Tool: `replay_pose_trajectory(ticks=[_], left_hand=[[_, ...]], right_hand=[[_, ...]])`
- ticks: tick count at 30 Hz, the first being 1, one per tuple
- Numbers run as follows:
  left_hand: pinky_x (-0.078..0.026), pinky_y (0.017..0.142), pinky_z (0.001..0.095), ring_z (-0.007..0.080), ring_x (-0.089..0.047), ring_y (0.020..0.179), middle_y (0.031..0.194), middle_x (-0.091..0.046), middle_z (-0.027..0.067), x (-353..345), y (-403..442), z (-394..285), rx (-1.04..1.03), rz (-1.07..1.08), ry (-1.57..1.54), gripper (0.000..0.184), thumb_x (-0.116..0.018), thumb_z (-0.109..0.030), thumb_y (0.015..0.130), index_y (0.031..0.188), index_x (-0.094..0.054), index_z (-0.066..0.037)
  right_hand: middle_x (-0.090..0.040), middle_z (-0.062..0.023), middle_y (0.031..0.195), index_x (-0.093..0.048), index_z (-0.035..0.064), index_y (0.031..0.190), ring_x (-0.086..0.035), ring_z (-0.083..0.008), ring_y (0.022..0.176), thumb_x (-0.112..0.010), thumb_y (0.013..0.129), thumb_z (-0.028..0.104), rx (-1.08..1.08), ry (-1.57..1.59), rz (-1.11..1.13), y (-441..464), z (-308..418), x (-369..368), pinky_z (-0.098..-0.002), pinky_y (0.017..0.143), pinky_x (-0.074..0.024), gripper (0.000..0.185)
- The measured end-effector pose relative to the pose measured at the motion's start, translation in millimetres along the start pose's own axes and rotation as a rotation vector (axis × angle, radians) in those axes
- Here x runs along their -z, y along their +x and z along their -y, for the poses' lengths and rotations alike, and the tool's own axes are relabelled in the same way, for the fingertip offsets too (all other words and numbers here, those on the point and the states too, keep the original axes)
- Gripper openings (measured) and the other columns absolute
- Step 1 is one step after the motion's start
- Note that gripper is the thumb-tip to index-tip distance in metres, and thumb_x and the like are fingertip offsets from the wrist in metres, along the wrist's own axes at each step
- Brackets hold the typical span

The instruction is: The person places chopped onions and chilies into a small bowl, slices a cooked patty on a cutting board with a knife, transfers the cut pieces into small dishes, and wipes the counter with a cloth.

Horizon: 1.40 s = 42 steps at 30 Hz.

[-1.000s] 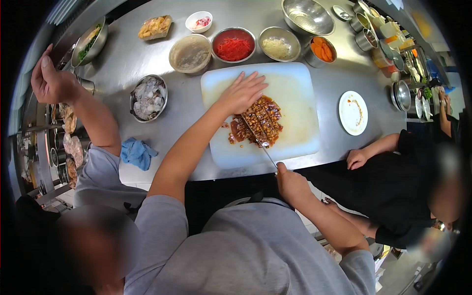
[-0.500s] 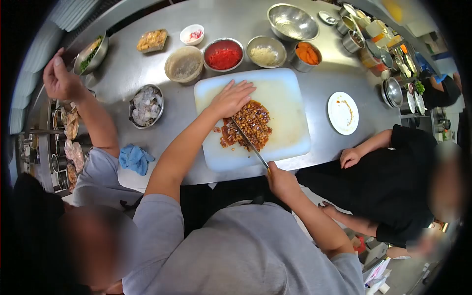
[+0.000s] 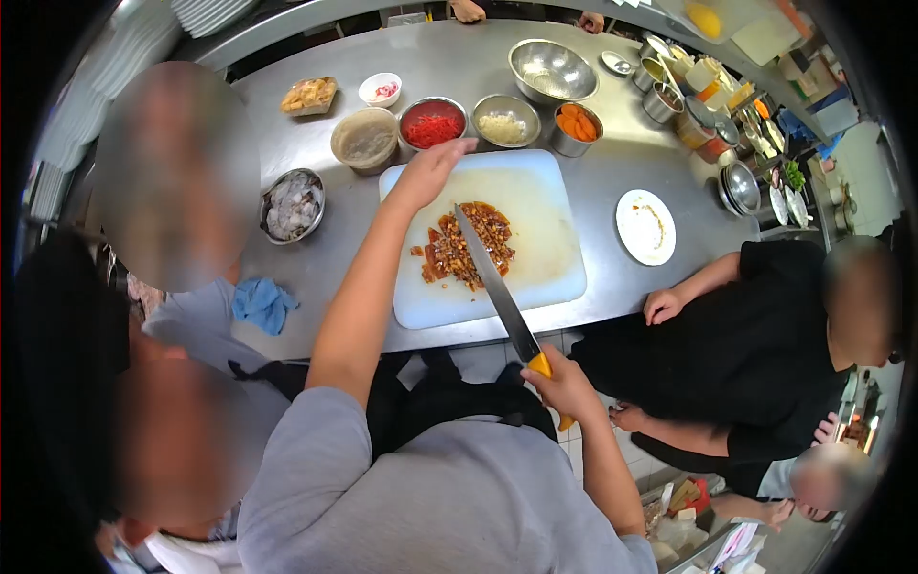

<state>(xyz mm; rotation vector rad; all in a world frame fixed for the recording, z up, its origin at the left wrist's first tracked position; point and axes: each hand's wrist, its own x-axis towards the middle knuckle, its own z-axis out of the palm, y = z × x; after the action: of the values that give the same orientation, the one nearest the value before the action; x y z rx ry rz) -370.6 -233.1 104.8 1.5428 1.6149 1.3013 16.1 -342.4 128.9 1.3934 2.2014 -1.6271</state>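
My right hand (image 3: pixel 564 385) grips a knife (image 3: pixel 499 292) by its yellow handle, near the front edge of the table. The broad side of the blade shows, and its tip lies over a pile of chopped reddish-brown food (image 3: pixel 492 236). That pile sits on a white cutting board (image 3: pixel 545 215), with a few loose bits at its left. Above the board's upper left part is my left hand (image 3: pixel 430 175), fingers stretched out and holding nothing, apart from the blade.
Behind the board stand bowls of red shreds (image 3: pixel 432 123), a pale chopped food (image 3: pixel 507 122) and orange slices (image 3: pixel 577 123). A bowl of raw seafood (image 3: pixel 293 206) and a blue cloth (image 3: pixel 265 305) are leftward. Rightward lie a white plate (image 3: pixel 646 228) and a person's hand (image 3: pixel 663 305). People flank me.
My left hand has lifted off the knife and moved up and left. The blade has turned to show its flat side. At left, a person's raised hand and the bowl of greens are out of sight.
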Motion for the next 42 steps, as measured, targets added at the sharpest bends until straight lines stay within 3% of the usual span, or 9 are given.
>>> replay_pose_trajectory(ticks=[2, 3, 10, 20, 24, 29, 33, 36, 42], left_hand=[[-0.042, 0.104, 0.0336, 0.0234, -0.059, 0.120, 0.127, -0.065, 0.0133, 9, -25, -6, -0.006, -0.185, -0.101, 0.044, -0.040, -0.034, 0.105, 0.128, -0.062, -0.004], [-0.041, 0.104, 0.0340, 0.0225, -0.059, 0.118, 0.121, -0.067, 0.0131, 10, -41, 5, -0.006, -0.303, -0.188, 0.039, -0.042, -0.029, 0.104, 0.125, -0.063, -0.003], [-0.039, 0.106, 0.0392, 0.0345, -0.052, 0.123, 0.128, -0.057, 0.0193, 1, -229, 50, 0.329, -0.939, 0.395, 0.030, -0.053, -0.011, 0.095, 0.123, -0.060, 0.000], [-0.034, 0.111, 0.0439, 0.0392, -0.043, 0.131, 0.137, -0.048, 0.0245, -18, -343, 62, 0.406, -1.016, 0.676, 0.035, -0.057, -0.006, 0.091, 0.125, -0.055, 0.000], [-0.022, 0.117, 0.0536, 0.0465, -0.021, 0.144, 0.154, -0.027, 0.0275, 9, -310, 104, 0.599, -1.146, 0.782, 0.051, -0.061, -0.016, 0.088, 0.136, -0.048, -0.005], [-0.018, 0.114, 0.0638, 0.0459, -0.013, 0.147, 0.159, -0.015, 0.0260, 81, -284, 110, 1.098, -1.102, 0.864, 0.066, -0.061, -0.034, 0.089, 0.147, -0.039, -0.010], [-0.025, 0.111, 0.0633, 0.0423, -0.027, 0.143, 0.157, -0.024, 0.0212, 126, -295, 120, 1.073, -1.193, 0.860, 0.069, -0.062, -0.046, 0.089, 0.149, -0.036, -0.027], [-0.036, 0.106, 0.0609, 0.0413, -0.044, 0.132, 0.151, -0.035, 0.0198, 142, -296, 94, 1.288, -0.979, 0.780, 0.069, -0.062, -0.047, 0.088, 0.149, -0.035, -0.030], [-0.046, 0.098, 0.0530, 0.0431, -0.054, 0.119, 0.135, -0.050, 0.0220, 120, -319, 125, 1.230, -0.938, 0.762, 0.065, -0.065, -0.040, 0.084, 0.141, -0.046, -0.013]], right_hand=[[-0.061, -0.0082, 0.071, -0.056, 0.0033, 0.109, -0.062, -0.0180, 0.058, -0.066, 0.093, 0.022, -0.137, 0.325, 0.153, -16, -19, 6, -0.0307, 0.054, -0.0492, 0.026], [-0.052, 0.0008, 0.068, -0.056, 0.0042, 0.107, -0.052, -0.0053, 0.054, -0.066, 0.094, 0.018, -0.136, 0.475, 0.159, -26, -27, 7, -0.0212, 0.049, -0.0427, 0.022], [-0.055, -0.0001, 0.069, -0.055, 0.0048, 0.097, -0.054, -0.0076, 0.053, -0.068, 0.093, 0.017, -0.096, 0.471, 0.328, -77, -121, 25, -0.0222, 0.049, -0.0427, 0.019], [-0.057, -0.0002, 0.072, -0.057, 0.0042, 0.101, -0.056, -0.0078, 0.055, -0.069, 0.093, 0.027, -0.167, 0.385, 0.522, -123, -180, -6, -0.0230, 0.051, -0.0453, 0.027], [-0.059, -0.0030, 0.073, -0.055, 0.0034, 0.102, -0.058, -0.0105, 0.055, -0.068, 0.092, 0.027, -0.228, 0.186, 0.474, -121, -163, -24, -0.0251, 0.051, -0.0464, 0.029], [-0.060, -0.0053, 0.074, -0.056, 0.0026, 0.098, -0.060, -0.0144, 0.057, -0.072, 0.088, 0.031, -0.214, 0.028, 0.383, -130, -152, -31, -0.0285, 0.053, -0.0488, 0.034], [-0.061, -0.0050, 0.077, -0.060, 0.0041, 0.105, -0.060, -0.0133, 0.059, -0.076, 0.085, 0.036, -0.239, 0.084, 0.424, -140, -152, -36, -0.0276, 0.055, -0.0485, 0.041], [-0.061, -0.0059, 0.077, -0.060, 0.0051, 0.109, -0.060, -0.0143, 0.059, -0.074, 0.087, 0.037, -0.164, 0.051, 0.463, -118, -133, -53, -0.0287, 0.056, -0.0485, 0.041], [-0.063, -0.0115, 0.081, -0.049, 0.0088, 0.134, -0.063, -0.0188, 0.062, -0.065, 0.093, 0.028, 0.117, 0.128, 0.422, -48, -48, -99, -0.0334, 0.060, -0.0503, 0.048]])
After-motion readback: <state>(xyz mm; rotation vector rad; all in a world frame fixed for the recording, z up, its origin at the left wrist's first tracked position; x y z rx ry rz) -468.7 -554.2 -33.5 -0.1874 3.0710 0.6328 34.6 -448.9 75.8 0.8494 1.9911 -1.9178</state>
